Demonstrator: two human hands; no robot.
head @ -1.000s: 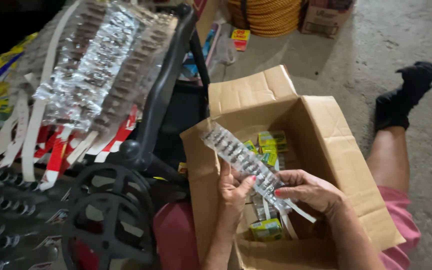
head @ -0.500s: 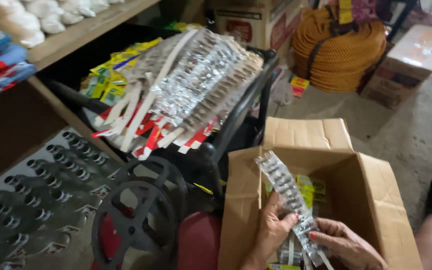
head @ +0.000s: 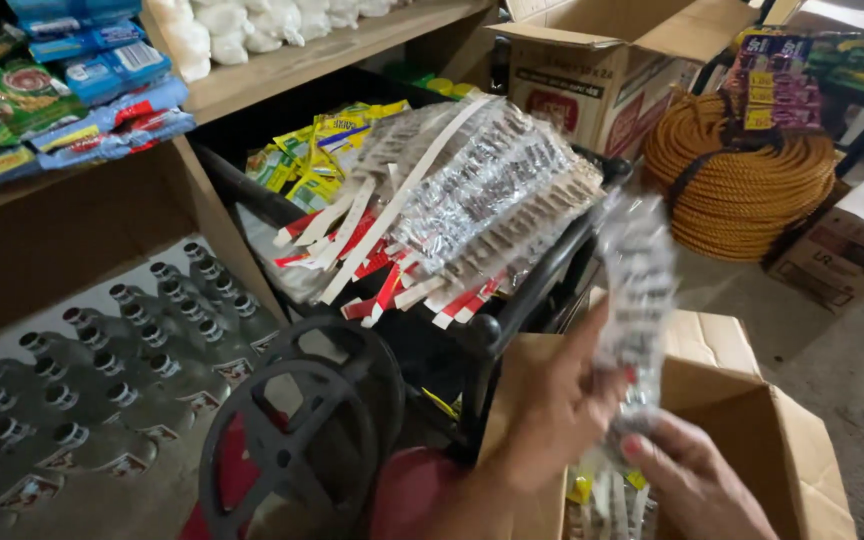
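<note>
Both hands grip the clear sachet strip (head: 635,300) upright above the cardboard box (head: 752,420): left hand (head: 552,410) pinches its middle, right hand (head: 687,475) closes on its lower end; the heaped rack (head: 472,200) lies up-left, nearer the left hand.

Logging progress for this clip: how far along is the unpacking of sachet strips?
Done: many strips already hang over the black rack. In hand: the left hand and right hand hold one clear strip above the open cardboard box. Left: more packets show inside the box.
</note>
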